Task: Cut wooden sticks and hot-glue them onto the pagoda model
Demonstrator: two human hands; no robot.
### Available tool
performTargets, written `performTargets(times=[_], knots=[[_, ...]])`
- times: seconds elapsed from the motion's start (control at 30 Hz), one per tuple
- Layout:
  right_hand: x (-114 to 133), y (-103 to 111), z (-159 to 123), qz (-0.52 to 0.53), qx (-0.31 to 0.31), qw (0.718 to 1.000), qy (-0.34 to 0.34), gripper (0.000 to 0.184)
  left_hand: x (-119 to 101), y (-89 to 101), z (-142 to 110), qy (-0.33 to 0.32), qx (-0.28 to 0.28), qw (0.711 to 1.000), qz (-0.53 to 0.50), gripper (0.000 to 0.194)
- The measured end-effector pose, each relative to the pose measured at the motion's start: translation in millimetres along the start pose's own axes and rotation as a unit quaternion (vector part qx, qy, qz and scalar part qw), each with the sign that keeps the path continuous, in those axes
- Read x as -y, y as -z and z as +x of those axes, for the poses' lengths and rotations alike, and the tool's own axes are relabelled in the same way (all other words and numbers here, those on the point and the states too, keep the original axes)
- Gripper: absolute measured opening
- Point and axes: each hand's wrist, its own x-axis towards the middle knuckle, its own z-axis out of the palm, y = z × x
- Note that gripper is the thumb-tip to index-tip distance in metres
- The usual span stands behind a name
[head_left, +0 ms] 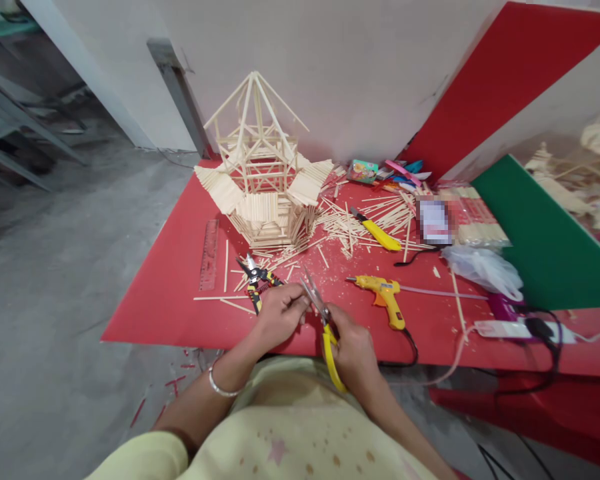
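Scissors, one pair, yellow-handled (326, 331): in the right hand (354, 343), fingers curled round the handles; blades slightly parted, pointing away from the body, the pair lying between the two hands with its blades just beside the left fingertips.

Left hand (283, 312): thumb and fingertips drawn close together near the blades; whether they meet, or pinch anything, cannot be told.

Model of pale wooden sticks (261, 208), one: open peaked frame above, slatted panels flaring around a many-sided base; upright on the red tabletop (155, 293), beyond the left hand.

Pliers, black-and-yellow grips (254, 275): jaws spread, just beyond the left hand.

Ruler, transparent (209, 257): flat, left of the model.

Loose sticks (375, 217), many: scattered right of the model.

Utility knife, yellow (381, 235): beside the loose sticks.

Hot glue gun, yellow (380, 290): on its side, near the right hand, nozzle toward the scissors.

Plastic bag, translucent (483, 270): crumpled, farther right.
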Motion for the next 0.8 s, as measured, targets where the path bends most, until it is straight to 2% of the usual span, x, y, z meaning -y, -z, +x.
performTargets(times=[0.1,0.27,0.4,0.57,0.67,0.8], knots=[[-3.8,-5.0,-4.4,-0.001,-0.032,0.999,0.002,0.030,-3.0,-2.6,0.6,0.009,0.016,0.999,-0.045,0.035],[-2.6,2.0,1.2,0.014,-0.056,0.998,-0.035,0.032,-2.3,-2.8,1.2,0.018,-0.017,0.998,-0.063,0.034],[6.1,12.1,17.2,0.114,-0.077,0.989,-0.058,0.036,5.9,-2.1,1.3,0.028,-0.015,0.996,-0.086,0.036],[19.5,15.5,42.5,0.280,-0.101,0.951,-0.087,0.039,13.7,0.1,3.5,0.058,0.004,0.989,-0.137,0.036],[25.4,13.8,55.3,0.310,-0.099,0.943,-0.071,0.037,15.7,1.6,5.5,0.070,0.013,0.987,-0.145,0.038],[26.2,6.7,64.0,0.293,-0.088,0.950,-0.057,0.036,17.9,2.1,6.9,0.064,0.015,0.990,-0.126,0.038]])
